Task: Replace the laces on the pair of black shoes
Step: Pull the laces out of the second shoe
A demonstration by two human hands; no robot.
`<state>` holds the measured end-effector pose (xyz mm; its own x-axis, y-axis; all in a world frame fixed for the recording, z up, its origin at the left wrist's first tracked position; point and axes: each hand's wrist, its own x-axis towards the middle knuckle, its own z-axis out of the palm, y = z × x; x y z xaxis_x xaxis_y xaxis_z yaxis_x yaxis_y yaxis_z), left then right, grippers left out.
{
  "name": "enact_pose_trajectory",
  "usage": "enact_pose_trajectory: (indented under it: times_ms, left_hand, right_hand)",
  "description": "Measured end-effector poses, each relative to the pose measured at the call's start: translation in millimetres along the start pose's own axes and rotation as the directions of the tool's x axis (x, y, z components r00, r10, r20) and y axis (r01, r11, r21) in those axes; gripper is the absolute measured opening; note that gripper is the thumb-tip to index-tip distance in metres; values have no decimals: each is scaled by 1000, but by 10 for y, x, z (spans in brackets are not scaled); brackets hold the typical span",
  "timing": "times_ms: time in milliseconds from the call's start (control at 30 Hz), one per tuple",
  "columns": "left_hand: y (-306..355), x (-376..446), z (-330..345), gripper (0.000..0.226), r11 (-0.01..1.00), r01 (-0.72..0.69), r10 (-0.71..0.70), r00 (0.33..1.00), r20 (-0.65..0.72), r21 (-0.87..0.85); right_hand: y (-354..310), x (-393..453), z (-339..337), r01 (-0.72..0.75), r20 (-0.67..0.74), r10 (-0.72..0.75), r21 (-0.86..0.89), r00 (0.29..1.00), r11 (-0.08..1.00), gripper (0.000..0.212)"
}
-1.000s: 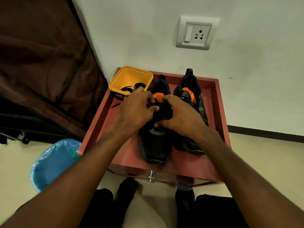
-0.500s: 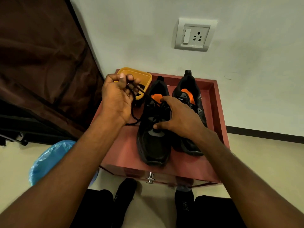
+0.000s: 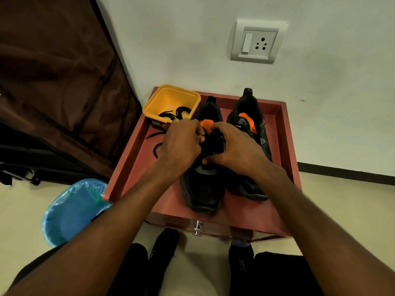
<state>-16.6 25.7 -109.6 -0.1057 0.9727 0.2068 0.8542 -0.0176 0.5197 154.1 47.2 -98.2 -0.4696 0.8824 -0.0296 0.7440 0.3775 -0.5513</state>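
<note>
Black pair of shoes on red-brown cabinet top, toes at front edge: left shoe mid-top, right shoe just beside it, nearer right edge. Left hand and right hand both over left shoe's lacing area, fingers curled, apparently pinching black lace; contact point shadowed. Loose lace by left edge. Yellow tub with more laces at back-left corner.
</note>
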Motion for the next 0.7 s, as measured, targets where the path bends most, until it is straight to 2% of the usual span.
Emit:
enact_pose_trajectory:
  times_ms: [67, 100, 133, 167, 200, 233, 267, 333, 400, 433, 500, 567, 633, 700]
  left_hand:
    - [23, 3, -43, 10, 955, 151, -161, 987, -22, -255]
    - [43, 20, -102, 13, 851, 240, -273, 962, -4, -468]
    - [46, 49, -185, 16, 703, 299, -364, 931, 35, -645]
    - [14, 87, -257, 18, 588, 329, -410, 909, 78, -739]
    - [-20, 124, -325, 17, 566, 354, -423, 900, 106, -745]
    - [-63, 148, -378, 13, 623, 381, -421, 899, 117, -684]
    - [-104, 149, -408, 9, 733, 392, -407, 908, 104, -556]
    - [-147, 93, -422, 7, 922, 346, -344, 938, 45, -174]
    - [-127, 11, -437, 8, 952, 266, -274, 961, 35, 150]
    - [-104, -13, -445, 13, 942, 255, -275, 959, 67, 218]
    - [-117, -28, -427, 31, 928, 256, -297, 947, 122, 271]
    - [-174, 1, -396, 48, 958, 150, -182, 977, 111, 245]
    - [-221, 68, -350, 59, 1000, 8, -8, 989, 149, 3]
    - [-232, 86, -285, 69, 978, -51, 110, 949, 294, -202]
  right_hand:
    - [12, 9, -3, -18, 9, 18, 3, 1000, 1000, 91]
    - [25, 14, -5, -28, 13, 28, 6, 1000, 1000, 92]
    - [38, 17, -6, -38, 19, 37, 17, 999, 999, 92]
    - [52, 22, -1, -43, 26, 42, 43, 999, 998, 93]
    - [65, 26, 9, -40, 34, 37, 86, 999, 996, 94]
    - [72, 32, 22, -30, 44, 24, 135, 999, 990, 95]
    - [73, 38, 35, -20, 58, 10, 177, 998, 984, 95]
    - [70, 59, 53, -3, 81, -15, 220, 997, 976, 95]
    - [61, 95, 56, 0, 70, -16, 222, 997, 975, 86]
    - [49, 111, 52, -7, 48, -4, 216, 999, 976, 75]
    - [27, 134, 54, -22, -8, 24, 189, 1000, 982, 54]
    - [0, 154, 72, -19, -53, 27, 144, 998, 989, 43]
    - [-24, 165, 85, -6, -66, 13, 104, 998, 995, 43]
    - [-31, 181, 75, -12, -69, 18, 85, 997, 996, 42]
